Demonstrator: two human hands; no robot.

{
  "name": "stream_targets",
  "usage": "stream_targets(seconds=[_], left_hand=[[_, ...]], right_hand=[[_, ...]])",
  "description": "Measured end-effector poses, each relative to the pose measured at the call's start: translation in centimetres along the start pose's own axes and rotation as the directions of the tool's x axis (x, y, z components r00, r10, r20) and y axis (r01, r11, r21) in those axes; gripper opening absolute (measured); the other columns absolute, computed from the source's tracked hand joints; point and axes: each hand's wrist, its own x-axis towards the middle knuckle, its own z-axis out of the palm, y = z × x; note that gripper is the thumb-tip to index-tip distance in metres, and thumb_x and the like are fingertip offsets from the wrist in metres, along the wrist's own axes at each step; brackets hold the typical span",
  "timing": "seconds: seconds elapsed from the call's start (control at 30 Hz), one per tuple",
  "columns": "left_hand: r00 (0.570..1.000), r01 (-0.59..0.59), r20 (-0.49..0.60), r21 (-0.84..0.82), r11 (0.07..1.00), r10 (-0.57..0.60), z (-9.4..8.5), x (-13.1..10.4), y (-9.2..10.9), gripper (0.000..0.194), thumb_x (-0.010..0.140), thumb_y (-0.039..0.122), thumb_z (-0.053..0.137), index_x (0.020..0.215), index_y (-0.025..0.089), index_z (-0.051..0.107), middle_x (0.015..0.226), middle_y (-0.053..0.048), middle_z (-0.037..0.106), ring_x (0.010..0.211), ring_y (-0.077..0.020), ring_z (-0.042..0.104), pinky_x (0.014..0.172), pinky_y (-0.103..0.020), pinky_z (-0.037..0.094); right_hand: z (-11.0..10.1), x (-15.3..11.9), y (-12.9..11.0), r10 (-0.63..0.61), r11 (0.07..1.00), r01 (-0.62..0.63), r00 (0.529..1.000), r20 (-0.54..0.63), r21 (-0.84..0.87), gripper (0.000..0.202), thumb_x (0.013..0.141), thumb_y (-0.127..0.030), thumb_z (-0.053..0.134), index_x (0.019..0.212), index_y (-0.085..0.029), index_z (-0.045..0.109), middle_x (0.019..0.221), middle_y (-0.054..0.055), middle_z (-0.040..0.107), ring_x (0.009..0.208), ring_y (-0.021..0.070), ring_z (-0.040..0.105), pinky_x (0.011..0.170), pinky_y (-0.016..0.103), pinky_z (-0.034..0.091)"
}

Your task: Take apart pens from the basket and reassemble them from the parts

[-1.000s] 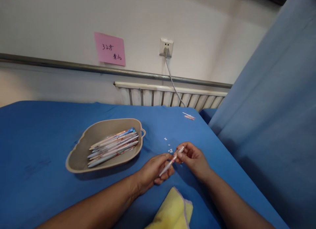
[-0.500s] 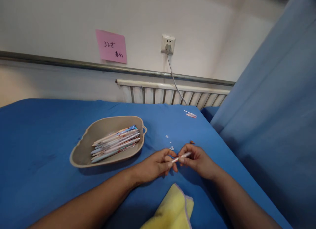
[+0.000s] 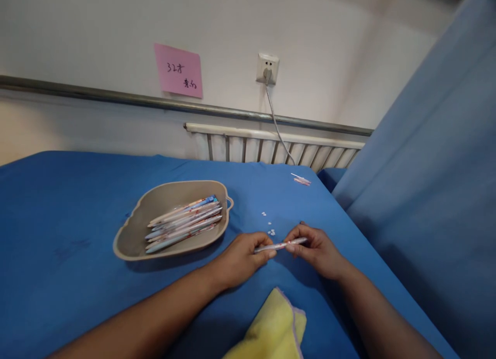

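Note:
A slim pale pen (image 3: 279, 246) with reddish marks lies nearly level between my hands, just above the blue sheet. My left hand (image 3: 248, 253) pinches its left end between thumb and fingers. Further along, my right hand (image 3: 315, 249) grips the right part, with the end showing past the fingers. To the left, a grey-beige tray (image 3: 129, 245) holds several similar pens (image 3: 186, 222), lying side by side. Small white bits (image 3: 272, 232) are scattered on the sheet just beyond my hands. A small brown thing behind my right hand is mostly hidden.
A yellow cloth (image 3: 271, 328) lies at the near edge. Several thin pale strips (image 3: 301, 180) rest at the far right corner of the blue sheet (image 3: 85, 193). A blue curtain (image 3: 430, 168) hangs at right. Behind are a metal rail (image 3: 232, 111) and a plugged socket (image 3: 267, 69).
My hands have moved apart, so more of the pen shows between them. My left fingers have closed round its left end. The view has shifted slightly.

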Motion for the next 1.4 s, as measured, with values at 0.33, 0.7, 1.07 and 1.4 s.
stream_targets(seconds=[0.33, 0.7, 1.07, 1.4], left_hand=[[0.995, 0.088, -0.037, -0.218, 0.972, -0.098, -0.2, 0.2, 0.3, 0.020, 0.076, 0.029, 0.058, 0.085, 0.013, 0.065, 0.070, -0.002, 0.064, 0.054, -0.0116, 0.052, 0.051, -0.021, 0.040], [0.976, -0.052, -0.217, -0.146, 0.988, 0.019, -1.0, 0.0, 0.9, 0.014, 0.071, 0.023, 0.066, 0.080, 0.017, 0.073, 0.077, -0.003, 0.072, 0.072, -0.0170, 0.061, 0.068, -0.025, 0.044], [0.965, 0.045, -0.213, -0.437, 0.898, -0.152, -1.2, 0.3, 0.8, 0.022, 0.062, 0.032, 0.075, 0.073, 0.014, 0.071, 0.060, -0.001, 0.062, 0.054, -0.0104, 0.047, 0.049, -0.020, 0.035], [0.967, 0.069, -0.129, -0.696, 0.714, -0.219, -0.2, 0.4, 0.1, 0.026, 0.066, 0.035, 0.074, 0.070, 0.013, 0.062, 0.057, 0.001, 0.055, 0.048, -0.0077, 0.045, 0.046, -0.020, 0.032]], right_hand=[[-0.5, 0.1, 0.3, -0.126, 0.960, 0.118, 0.992, -0.016, -0.255, 0.014, 0.079, -0.033, 0.063, 0.078, -0.020, 0.067, 0.067, 0.000, 0.064, 0.064, 0.0146, 0.056, 0.065, 0.027, 0.041], [0.1, -0.1, -0.3, -0.147, 0.947, 0.130, 0.988, -0.036, -0.295, 0.016, 0.084, -0.035, 0.056, 0.079, -0.021, 0.064, 0.061, -0.002, 0.056, 0.057, 0.0129, 0.050, 0.059, 0.026, 0.040], [1.1, -0.3, -0.5, -0.198, 0.958, 0.160, 0.969, -0.147, -0.237, 0.014, 0.082, -0.034, 0.058, 0.079, -0.020, 0.063, 0.068, 0.000, 0.060, 0.063, 0.0142, 0.054, 0.060, 0.025, 0.042], [1.6, -0.6, -0.9, -0.289, 0.921, 0.213, 0.935, -0.206, -0.325, 0.009, 0.081, -0.030, 0.060, 0.081, -0.022, 0.064, 0.069, 0.002, 0.064, 0.062, 0.0154, 0.057, 0.058, 0.026, 0.042]])
